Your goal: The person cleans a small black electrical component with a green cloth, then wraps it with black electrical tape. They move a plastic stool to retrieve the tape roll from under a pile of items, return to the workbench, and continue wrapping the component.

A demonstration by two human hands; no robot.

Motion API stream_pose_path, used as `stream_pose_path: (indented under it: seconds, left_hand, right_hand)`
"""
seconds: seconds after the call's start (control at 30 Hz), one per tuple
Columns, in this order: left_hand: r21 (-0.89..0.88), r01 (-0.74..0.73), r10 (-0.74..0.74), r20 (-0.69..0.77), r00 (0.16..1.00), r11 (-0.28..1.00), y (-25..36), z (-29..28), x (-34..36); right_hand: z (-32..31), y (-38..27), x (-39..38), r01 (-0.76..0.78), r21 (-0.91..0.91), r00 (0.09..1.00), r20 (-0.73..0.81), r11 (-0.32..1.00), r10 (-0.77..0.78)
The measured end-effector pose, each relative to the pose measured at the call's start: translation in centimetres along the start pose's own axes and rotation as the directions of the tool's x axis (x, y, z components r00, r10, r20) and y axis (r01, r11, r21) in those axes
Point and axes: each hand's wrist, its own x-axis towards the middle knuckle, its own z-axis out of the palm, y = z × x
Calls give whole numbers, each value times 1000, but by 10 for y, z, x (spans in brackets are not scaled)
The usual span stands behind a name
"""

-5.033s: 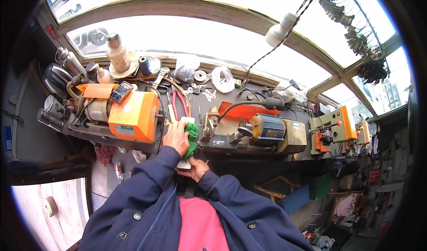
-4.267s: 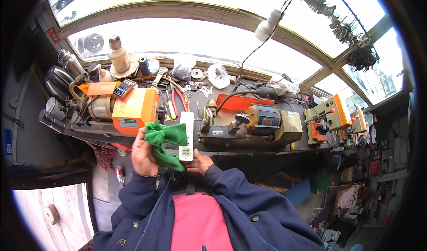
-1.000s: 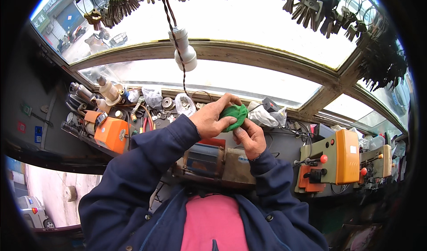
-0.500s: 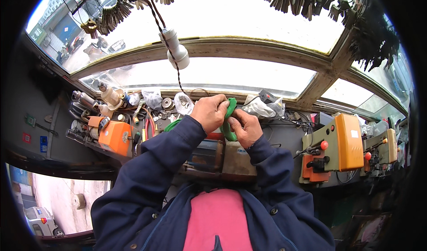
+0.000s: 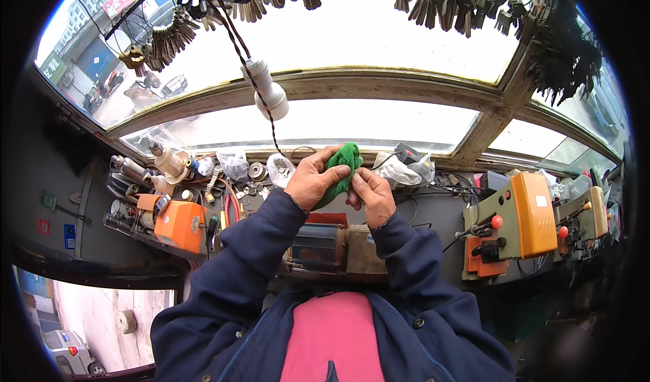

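Observation:
My left hand grips a bunched green cloth, thumb pressed across it, just left of centre above the bench. My right hand has thumb and fingers closed on the cloth's lower right side, close beside my left one. Whether anything is inside the folds is hidden. Beneath my hands and forearms lies a machine with a dark blue motor body and a grey-beige housing, partly hidden. Red-handled pliers lie on the bench to the left.
An orange-cased machine sits left, an orange-and-grey lever machine right. Bottles, plastic bags and cables line the window sill. A white lamp holder hangs on twisted wire, below rows of hanging keys.
Earlier my hands held a white power strip with the cloth, low over the bench. They are now higher, holding only cloth visibly. Over the last second the cloth has been refolded; the view has shifted.

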Motion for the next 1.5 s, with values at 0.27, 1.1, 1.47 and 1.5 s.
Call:
stream_pose_path:
  seconds: [0.27,1.1,1.47,1.5]
  left_hand:
    - [48,38,-37,-22,999,998,-5,-12,11]
    - [-312,247,-190,200,961,917,-1,-21,23]
    - [-129,267,-252,126,960,955,1,-31,13]
    - [-122,270,-256,118,959,955,0,-31,13]
  right_hand:
    - [-8,14,8,-158,432,981,171,888,92]
    - [-12,14,19,-56,585,989,147,809,-37]
    - [11,12,13,36,-192,978,-195,981,-74]
    - [12,10,12,31,-213,974,-214,977,-77]
